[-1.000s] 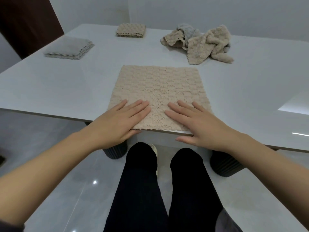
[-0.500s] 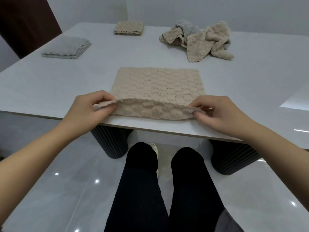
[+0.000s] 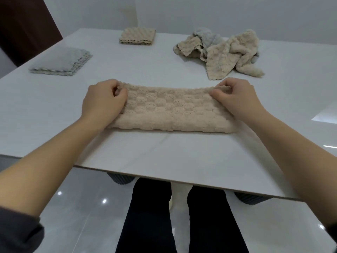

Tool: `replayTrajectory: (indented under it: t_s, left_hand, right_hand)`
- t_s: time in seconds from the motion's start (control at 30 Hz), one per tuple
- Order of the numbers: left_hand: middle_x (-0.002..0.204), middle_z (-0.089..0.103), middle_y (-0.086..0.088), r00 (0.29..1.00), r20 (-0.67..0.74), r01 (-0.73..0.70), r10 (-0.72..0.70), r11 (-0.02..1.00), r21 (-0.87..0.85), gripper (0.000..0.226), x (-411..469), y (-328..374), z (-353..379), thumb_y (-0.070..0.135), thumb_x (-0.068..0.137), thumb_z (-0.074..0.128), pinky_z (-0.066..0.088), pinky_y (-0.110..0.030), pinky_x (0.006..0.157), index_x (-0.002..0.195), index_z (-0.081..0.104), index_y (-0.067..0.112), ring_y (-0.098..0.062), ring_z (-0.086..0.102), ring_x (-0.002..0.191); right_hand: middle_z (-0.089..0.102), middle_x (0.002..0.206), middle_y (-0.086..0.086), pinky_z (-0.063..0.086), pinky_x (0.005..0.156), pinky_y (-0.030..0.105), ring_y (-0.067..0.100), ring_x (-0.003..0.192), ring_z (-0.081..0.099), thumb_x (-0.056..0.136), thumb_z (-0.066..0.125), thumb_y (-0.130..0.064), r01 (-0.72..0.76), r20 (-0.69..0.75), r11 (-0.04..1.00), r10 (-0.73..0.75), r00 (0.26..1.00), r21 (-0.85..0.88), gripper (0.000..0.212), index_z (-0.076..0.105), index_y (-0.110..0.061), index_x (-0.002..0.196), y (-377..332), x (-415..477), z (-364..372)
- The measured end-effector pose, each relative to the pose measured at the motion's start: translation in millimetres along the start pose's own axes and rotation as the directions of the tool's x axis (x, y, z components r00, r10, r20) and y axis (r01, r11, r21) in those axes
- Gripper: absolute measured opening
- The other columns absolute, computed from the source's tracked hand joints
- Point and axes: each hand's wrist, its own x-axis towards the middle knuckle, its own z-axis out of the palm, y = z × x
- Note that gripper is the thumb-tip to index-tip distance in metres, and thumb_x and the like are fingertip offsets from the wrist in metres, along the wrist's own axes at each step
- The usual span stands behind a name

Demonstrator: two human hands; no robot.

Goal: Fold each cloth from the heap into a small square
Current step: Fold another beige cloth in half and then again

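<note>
A beige waffle-textured cloth [image 3: 171,110] lies on the white table [image 3: 164,154], folded in half into a wide strip. My left hand [image 3: 104,101] pinches its far left corner. My right hand [image 3: 237,99] pinches its far right corner. Both hands hold the upper layer over the far edge. The heap of unfolded beige and grey cloths [image 3: 224,52] lies at the back right, beyond my right hand.
A stack of folded grey cloths [image 3: 60,62] lies at the back left. A stack of folded beige cloths [image 3: 138,36] sits at the far middle. The table's near edge crosses above my legs. A dark door stands at the far left.
Both hands went from pressing flat on the spread cloth to pinching its near corners, then carried that edge away from me over the far edge, halving the cloth.
</note>
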Motion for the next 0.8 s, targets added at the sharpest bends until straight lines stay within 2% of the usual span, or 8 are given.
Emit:
replayTrajectory:
  t_s: [0.07,0.2,0.33,0.43,0.57,0.7,0.8]
  left_hand:
    - [0.069,0.064,-0.002,1.0,0.004,0.018,-0.018,0.996,0.086,0.021,7.6,1.2,7.1,0.031,0.085,0.047,0.05,-0.039,0.066,0.075,0.055,0.014,-0.027,0.06,0.075]
    - [0.084,0.063,0.001,0.997,0.072,-0.026,0.011,0.977,0.214,0.013,26.5,-1.6,22.2,0.026,0.089,0.049,0.04,-0.033,0.067,0.09,0.059,0.018,-0.023,0.055,0.081]
    - [0.109,0.053,-0.003,0.978,0.177,-0.145,0.113,0.972,0.182,0.022,45.3,-10.1,29.5,0.022,0.087,0.051,0.043,-0.038,0.083,0.106,0.06,0.017,-0.022,0.051,0.096]
    - [0.108,0.053,-0.001,0.965,0.184,-0.213,0.185,0.967,0.141,0.028,49.7,-16.9,35.1,0.023,0.088,0.051,0.041,-0.04,0.093,0.114,0.061,0.017,-0.023,0.051,0.105]
    - [0.1,0.051,0.002,0.965,0.181,-0.207,0.191,0.976,0.073,0.019,48.7,-17.5,36.4,0.027,0.093,0.049,0.039,-0.035,0.088,0.103,0.063,0.019,-0.017,0.048,0.096]
    - [0.094,0.055,-0.003,0.96,0.217,-0.166,0.176,0.984,-0.066,0.007,43.2,-14.9,33.1,0.022,0.094,0.05,0.038,-0.027,0.065,0.1,0.051,0.023,-0.013,0.046,0.071]
    - [0.084,0.053,0.005,0.962,0.187,-0.169,0.201,0.97,-0.174,0.023,40.0,-16.3,29.1,0.016,0.092,0.054,0.037,-0.019,0.06,0.091,0.044,0.036,-0.006,0.042,0.06]
  right_hand:
    - [0.061,0.072,-0.011,0.042,0.063,0.022,0.001,0.066,0.054,0.086,0.068,-0.033,0.021,0.008,0.998,-0.021,1.0,-0.056,0.017,0.066,-0.017,0.085,4.3,11.9,5.9]
    - [0.064,0.088,-0.006,0.042,0.075,0.026,0.011,0.086,0.058,0.09,0.063,-0.032,0.087,0.027,0.979,-0.083,0.996,-0.182,0.014,0.066,-0.018,0.092,14.1,29.0,16.4]
    - [0.054,0.094,-0.002,0.042,0.08,0.036,0.021,0.092,0.054,0.093,0.059,-0.035,0.177,0.026,0.931,-0.178,0.984,-0.319,0.016,0.057,-0.02,0.088,20.0,35.5,21.9]
    - [0.054,0.091,-0.003,0.042,0.087,0.043,0.022,0.092,0.053,0.095,0.054,-0.034,0.198,0.036,0.922,-0.197,0.98,-0.332,0.016,0.055,-0.018,0.092,20.6,36.2,22.7]
    - [0.053,0.088,-0.001,0.035,0.084,0.039,0.019,0.082,0.046,0.097,0.05,-0.03,0.235,0.04,0.917,-0.235,0.971,-0.322,0.015,0.051,-0.015,0.098,18.1,35.1,23.0]
    - [0.048,0.093,0.0,0.033,0.081,0.035,0.017,0.083,0.042,0.096,0.05,-0.025,0.258,0.053,0.926,-0.253,0.966,-0.275,0.013,0.049,-0.012,0.098,15.2,32.3,22.3]
    - [0.045,0.098,-0.002,0.032,0.083,0.034,0.016,0.085,0.041,0.094,0.053,-0.027,0.276,0.067,0.925,-0.267,0.961,-0.261,0.013,0.045,-0.016,0.096,14.1,30.1,21.2]
